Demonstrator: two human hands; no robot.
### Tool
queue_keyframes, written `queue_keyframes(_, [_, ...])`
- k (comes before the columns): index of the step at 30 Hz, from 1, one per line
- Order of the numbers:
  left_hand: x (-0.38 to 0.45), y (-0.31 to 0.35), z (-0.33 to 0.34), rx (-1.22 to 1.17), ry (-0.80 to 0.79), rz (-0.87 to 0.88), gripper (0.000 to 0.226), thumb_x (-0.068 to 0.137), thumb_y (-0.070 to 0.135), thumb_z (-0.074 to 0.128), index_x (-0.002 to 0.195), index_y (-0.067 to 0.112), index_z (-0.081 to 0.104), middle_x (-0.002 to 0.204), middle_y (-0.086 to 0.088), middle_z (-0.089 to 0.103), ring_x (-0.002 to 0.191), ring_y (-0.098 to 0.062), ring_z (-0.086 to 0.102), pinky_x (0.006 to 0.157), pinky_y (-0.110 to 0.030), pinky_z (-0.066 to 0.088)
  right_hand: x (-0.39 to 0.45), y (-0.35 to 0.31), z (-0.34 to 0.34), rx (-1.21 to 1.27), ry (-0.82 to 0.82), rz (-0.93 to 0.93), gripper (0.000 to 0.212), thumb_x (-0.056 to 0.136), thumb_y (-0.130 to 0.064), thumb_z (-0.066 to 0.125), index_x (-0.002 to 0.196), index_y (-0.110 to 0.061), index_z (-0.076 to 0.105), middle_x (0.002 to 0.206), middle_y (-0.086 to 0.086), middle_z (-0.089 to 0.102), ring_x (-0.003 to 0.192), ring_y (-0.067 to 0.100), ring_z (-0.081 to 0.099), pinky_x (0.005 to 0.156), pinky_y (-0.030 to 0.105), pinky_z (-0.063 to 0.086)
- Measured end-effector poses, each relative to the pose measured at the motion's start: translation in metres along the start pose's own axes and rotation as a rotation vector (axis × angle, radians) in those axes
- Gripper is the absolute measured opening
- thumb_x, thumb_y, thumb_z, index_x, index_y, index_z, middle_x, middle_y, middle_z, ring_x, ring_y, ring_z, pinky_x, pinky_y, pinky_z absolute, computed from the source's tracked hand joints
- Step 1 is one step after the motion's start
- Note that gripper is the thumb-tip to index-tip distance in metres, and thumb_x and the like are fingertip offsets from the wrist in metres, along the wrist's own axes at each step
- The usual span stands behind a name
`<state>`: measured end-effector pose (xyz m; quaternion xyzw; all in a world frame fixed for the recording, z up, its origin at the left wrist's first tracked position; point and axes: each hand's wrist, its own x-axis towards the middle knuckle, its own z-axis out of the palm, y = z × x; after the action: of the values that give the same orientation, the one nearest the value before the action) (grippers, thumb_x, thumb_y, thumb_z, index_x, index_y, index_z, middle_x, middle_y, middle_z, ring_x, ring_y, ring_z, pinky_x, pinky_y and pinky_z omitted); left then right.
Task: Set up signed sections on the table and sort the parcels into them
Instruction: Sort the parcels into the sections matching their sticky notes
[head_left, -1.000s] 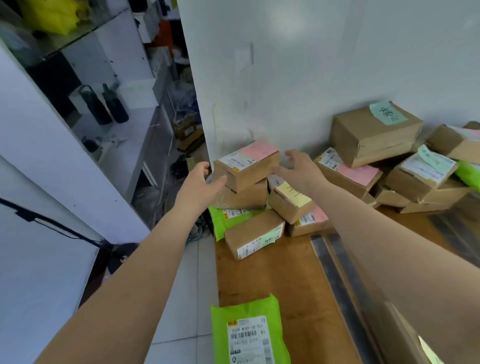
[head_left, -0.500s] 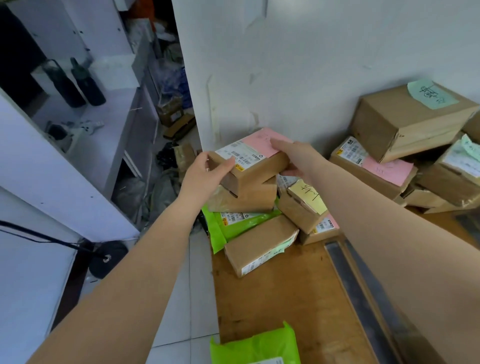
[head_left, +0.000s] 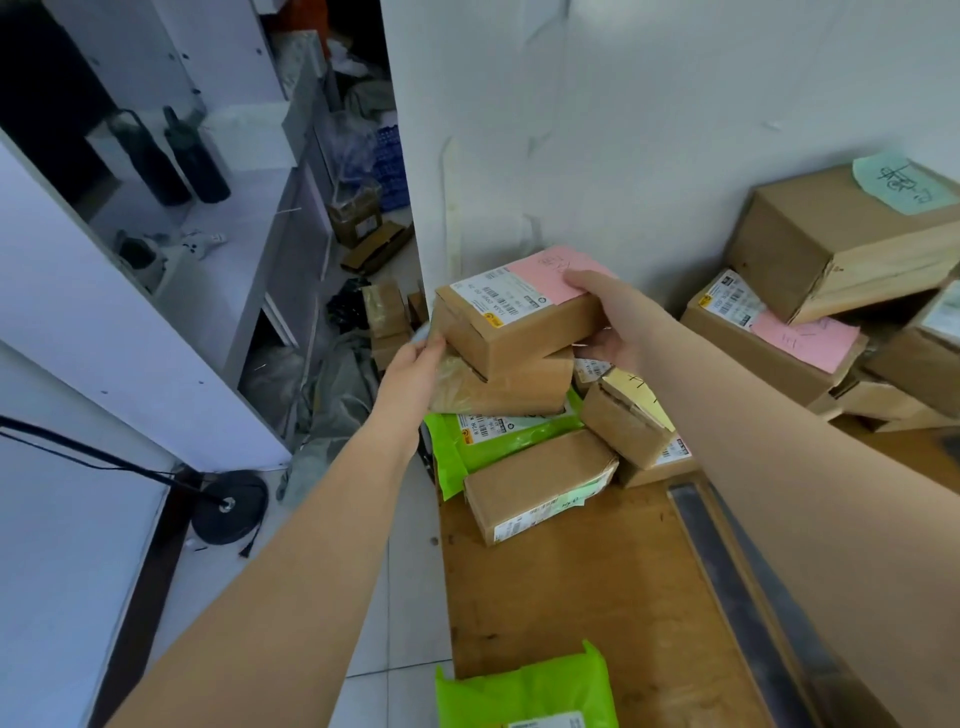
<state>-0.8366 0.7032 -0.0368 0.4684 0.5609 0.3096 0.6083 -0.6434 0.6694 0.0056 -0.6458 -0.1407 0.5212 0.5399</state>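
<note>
While both hands' fingers grip its ends, pink-noted box (head_left: 519, 322) lies lengthwise left-right, tilted.

Soft, even daylight fills the scene, bright without harsh glare. The white wall (head_left: 649, 130) behind the table's far edge is the brightest surface and looks slightly washed out, its dents and peeling strips showing only as faint grey marks. Shadows are pale and diffuse; the deepest lie in the gaps between the stacked boxes (head_left: 831, 244) and under the shelf (head_left: 171, 291) at the left. The wide lens bends straight lines near the frame edges, and both forearms swell toward the bottom corners. Fine print on the labels is smeared and unreadable, and the dark bottles (head_left: 171, 156) look soft.
</note>
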Motion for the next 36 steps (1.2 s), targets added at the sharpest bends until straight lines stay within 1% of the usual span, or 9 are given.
queue_keyframes(6, [-0.028,0.007,-0.020,-0.241,-0.010,0.079,0.013,0.090,0.023,0.058,0.101,0.024,0.052,0.115,-0.002,0.062,0.097,-0.018,0.064,0.086,-0.045,0.054,-0.033,-0.007,-0.008,0.192,-0.092,-0.046,0.046,0.084,-0.020,0.067,0.125,-0.012,0.047,0.107,0.012,0.061,0.095,0.029,0.066,0.078,0.056,0.055])
queue_keyframes(9, [-0.053,0.005,-0.028,-0.332,-0.036,0.115,0.033,0.088,0.012,0.057,0.118,0.021,0.047,0.118,-0.005,0.058,0.099,-0.019,0.063,0.087,-0.044,0.054,-0.061,-0.007,-0.016,0.201,-0.100,-0.054,0.038,0.086,-0.020,0.063,0.121,-0.013,0.052,0.099,0.008,0.060,0.092,0.026,0.064,0.082,0.049,0.055])
queue_keyframes(15, [-0.117,-0.015,-0.037,-0.551,-0.102,-0.137,0.085,0.060,0.013,0.058,0.141,0.021,0.035,0.140,-0.013,0.044,0.122,-0.033,0.050,0.102,-0.052,0.041,-0.129,0.007,-0.043,0.341,-0.044,-0.048,0.024,0.086,-0.022,0.060,0.110,-0.018,0.059,0.105,0.005,0.065,0.090,0.019,0.062,0.071,0.035,0.052])
queue_keyframes(18, [-0.163,-0.026,-0.035,-0.618,-0.056,-0.104,0.088,0.059,0.011,0.055,0.143,0.018,0.032,0.142,-0.015,0.042,0.119,-0.033,0.051,0.098,-0.050,0.044,-0.166,0.016,-0.064,0.456,0.029,-0.068,0.023,0.084,-0.018,0.063,0.107,-0.016,0.059,0.113,0.007,0.067,0.100,0.021,0.063,0.081,0.034,0.054])
queue_keyframes(21, [-0.210,-0.034,-0.032,-0.691,0.005,0.014,0.087,0.061,0.012,0.057,0.144,0.015,0.030,0.129,-0.011,0.051,0.100,-0.023,0.058,0.076,-0.035,0.054,-0.202,0.026,-0.084,0.527,0.036,-0.109,0.014,0.086,-0.017,0.062,0.098,-0.020,0.056,0.113,0.009,0.064,0.106,0.024,0.061,0.096,0.038,0.048])
queue_keyframes(23, [-0.237,-0.038,-0.030,-0.703,0.054,0.082,0.083,0.066,0.012,0.061,0.143,0.016,0.031,0.117,-0.006,0.055,0.095,-0.020,0.059,0.083,-0.039,0.050,-0.222,0.034,-0.093,0.533,-0.008,-0.159,0.012,0.088,-0.014,0.059,0.097,-0.022,0.056,0.106,0.007,0.064,0.105,0.022,0.060,0.097,0.039,0.048])
queue_keyframes(26, [-0.272,-0.041,-0.029,-0.669,0.114,0.127,0.077,0.076,0.012,0.065,0.143,0.024,0.030,0.108,0.000,0.058,0.094,-0.019,0.060,0.093,-0.043,0.046,-0.245,0.047,-0.100,0.461,-0.082,-0.230,0.024,0.089,-0.010,0.058,0.110,-0.020,0.053,0.108,0.007,0.065,0.101,0.022,0.062,0.096,0.040,0.049])
queue_keyframes(29, [-0.302,-0.047,-0.028,-0.657,0.108,0.175,0.087,0.064,0.019,0.063,0.143,0.031,0.027,0.108,0.003,0.060,0.093,-0.016,0.062,0.083,-0.038,0.050,-0.265,0.061,-0.106,0.392,-0.161,-0.301,0.059,0.085,-0.006,0.061,0.134,-0.026,0.034,0.124,0.006,0.061,0.099,0.026,0.066,0.083,0.040,0.055])
queue_keyframes(36, [-0.347,-0.060,-0.021,-0.595,0.109,0.276,0.091,0.062,0.020,0.064,0.144,0.031,0.026,0.111,0.001,0.061,0.091,-0.016,0.065,0.077,-0.035,0.050,-0.308,0.089,-0.119,0.322,-0.263,-0.300,0.040,0.085,-0.002,0.060,0.114,-0.024,0.045,0.114,0.008,0.063,0.093,0.024,0.062,0.081,0.043,0.052])
